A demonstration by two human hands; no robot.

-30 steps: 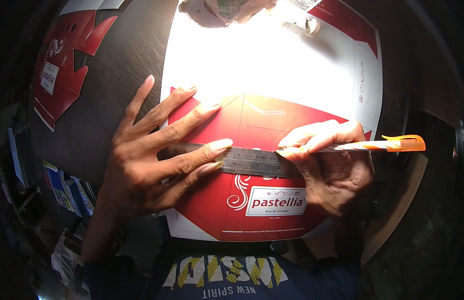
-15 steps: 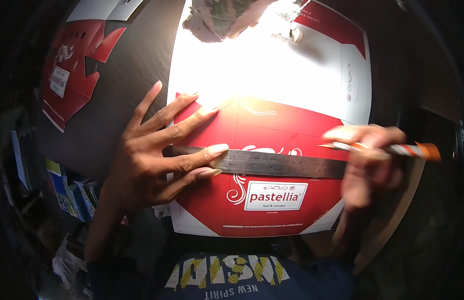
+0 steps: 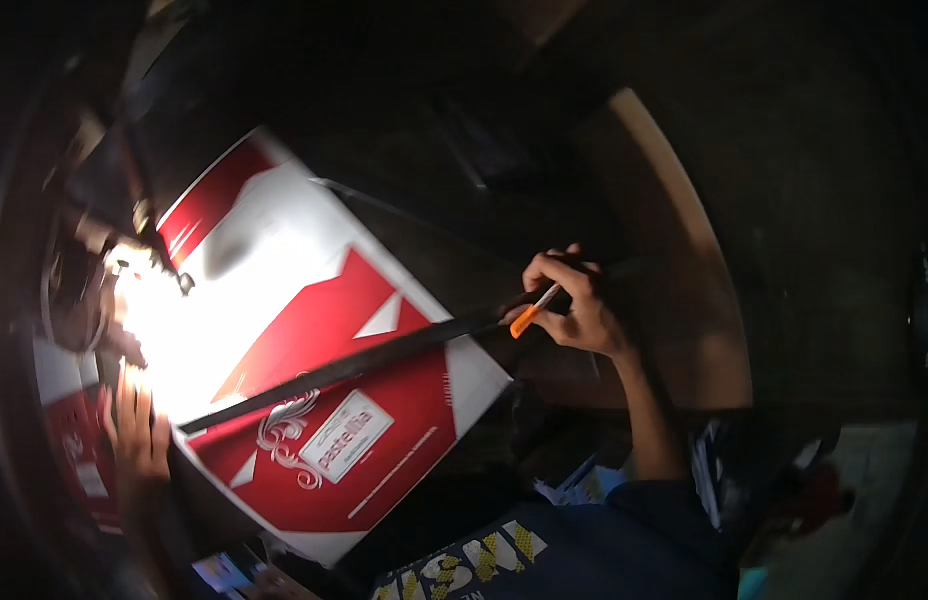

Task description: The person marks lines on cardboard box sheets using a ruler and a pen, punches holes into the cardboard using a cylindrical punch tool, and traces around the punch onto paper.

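Note:
A red and white printed sheet [image 3: 409, 430] with the word "pastellia" lies tilted on the dark work surface. Across it runs a long metal ruler [image 3: 324, 374], slanting up to the right past the sheet's edge. My right hand [image 3: 582, 310] is closed around a pen [image 3: 526, 320] with an orange end, and its fingers are at the ruler's right end; whether they also grip the ruler is unclear. At the sheet's left edge is my left hand [image 3: 139, 430], its fingers stretched out, holding nothing visible. Glare hides part of its fingertips.
A bright lamp [image 3: 139, 275] on an arm glares over the sheet's left side. Under my left hand's side lies another red printed piece [image 3: 79, 440]. The curved wooden edge [image 3: 689, 220] of a surface passes on the right. Booklets [image 3: 589, 485] sit low, near my body.
The view has swung right, so the sheet appears rotated and further left. My left hand has come off the ruler to the sheet's left edge. The ruler now reaches beyond the sheet.

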